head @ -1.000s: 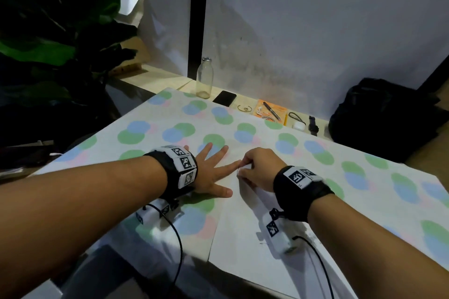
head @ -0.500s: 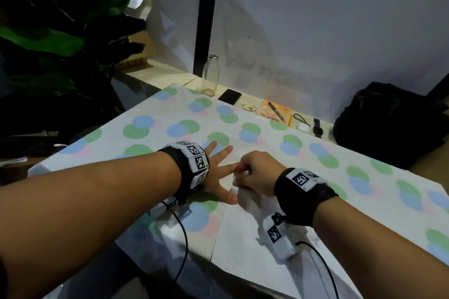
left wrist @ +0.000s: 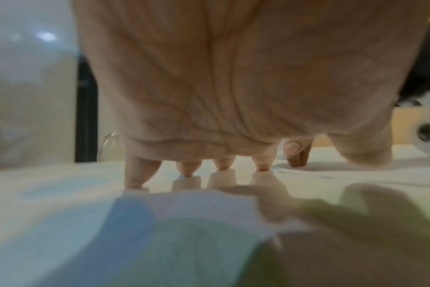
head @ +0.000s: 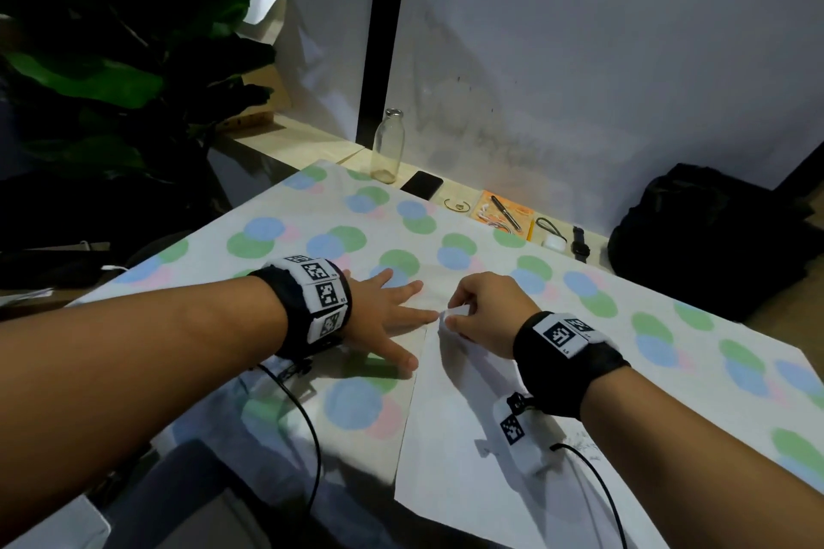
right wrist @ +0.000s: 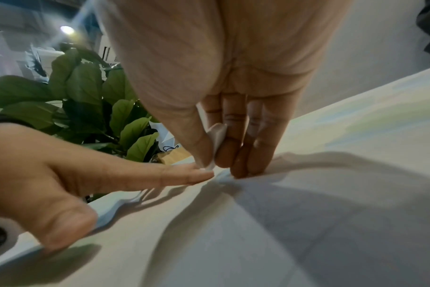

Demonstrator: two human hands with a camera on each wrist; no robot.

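A large sheet of wrapping paper (head: 490,263) with blue, green and pink dots covers the table. Its near part is folded over, showing the white underside (head: 459,428). My left hand (head: 388,308) lies flat on the dotted paper with fingers spread, its index fingertip (right wrist: 199,175) touching the fold's corner. My right hand (head: 481,316) pinches that white corner (right wrist: 217,136) between thumb and fingers and lifts it slightly. In the left wrist view the left fingertips (left wrist: 184,170) press the paper.
Along the wall stand a glass bottle (head: 389,152), a black phone (head: 422,184), a ring (head: 456,205), an orange card with a pen (head: 504,212), a white earbud case (head: 554,242) and a watch (head: 580,245). A black bag (head: 709,236) sits right, a leafy plant (head: 111,58) left.
The right hand has lifted the white paper corner a little off the table beside the left index finger. The left hand stays flat. The head view has shifted slightly.
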